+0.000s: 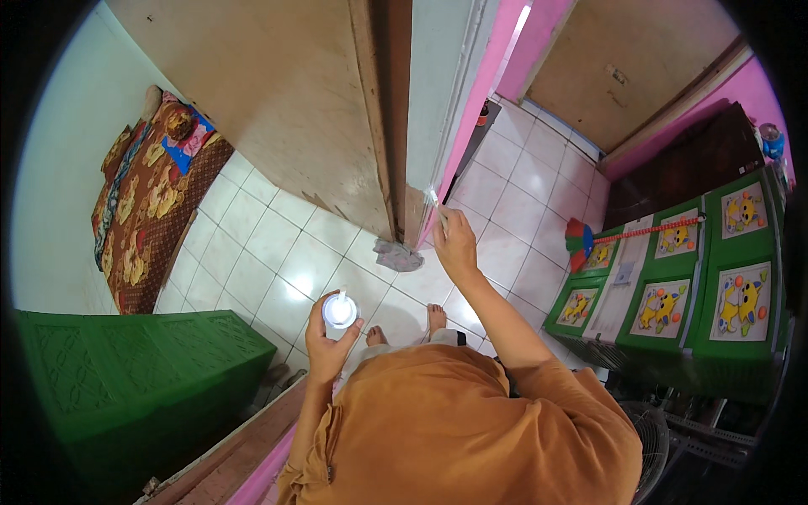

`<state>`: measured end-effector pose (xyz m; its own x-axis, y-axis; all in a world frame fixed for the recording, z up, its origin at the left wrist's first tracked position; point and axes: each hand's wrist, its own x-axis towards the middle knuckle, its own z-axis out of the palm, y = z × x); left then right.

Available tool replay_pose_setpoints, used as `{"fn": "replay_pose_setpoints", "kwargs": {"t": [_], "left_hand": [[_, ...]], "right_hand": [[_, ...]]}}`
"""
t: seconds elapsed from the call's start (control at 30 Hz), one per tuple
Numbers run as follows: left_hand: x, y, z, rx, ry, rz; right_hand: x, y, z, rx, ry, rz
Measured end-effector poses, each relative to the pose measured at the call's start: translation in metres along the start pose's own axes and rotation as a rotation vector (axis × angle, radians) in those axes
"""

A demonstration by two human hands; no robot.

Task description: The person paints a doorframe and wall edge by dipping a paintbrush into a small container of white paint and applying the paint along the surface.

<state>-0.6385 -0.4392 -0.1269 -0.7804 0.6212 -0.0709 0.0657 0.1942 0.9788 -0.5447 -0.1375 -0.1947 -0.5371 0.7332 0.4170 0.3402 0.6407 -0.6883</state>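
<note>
The person's left hand point(329, 347) was near the centre of the frame, a little to the left and low, and it was curved around a small round container point(340, 310), with the thumb at the right side and the fingers at the left. The content of this container looked white, but it was too bright to see in detail. The right hand point(455, 246), right of the centre, had its fingers bent together around a thin brush point(438, 209), whose pale tip was at the lower part of the door frame point(442, 93); if the tip touched it, I could not tell. This frame was pale grey above and brownish near its foot, with a pink edge along its right side. Just below it, a crumpled grey cloth point(398, 255) lay on the tiled floor point(282, 248). A brown door point(269, 93) filled the upper left of the frame, beside a bed point(139, 210) with a flowered brown cover. A green cabinet point(126, 362) stood at lower left, and green drawers point(703, 278) with cartoon pictures stood at right.
</note>
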Motion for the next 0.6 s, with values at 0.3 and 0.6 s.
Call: {"fn": "replay_pose_setpoints", "kwargs": {"t": [0.3,0.6], "left_hand": [[-0.009,-0.004,-0.012,0.022,-0.028,0.038],[-0.012,-0.011,-0.058,-0.005,-0.058,0.090]], "right_hand": [[-0.060,-0.014,-0.028,0.074,-0.010,0.153],[-0.092,-0.041,-0.010,0.251,0.049,0.360]]}}
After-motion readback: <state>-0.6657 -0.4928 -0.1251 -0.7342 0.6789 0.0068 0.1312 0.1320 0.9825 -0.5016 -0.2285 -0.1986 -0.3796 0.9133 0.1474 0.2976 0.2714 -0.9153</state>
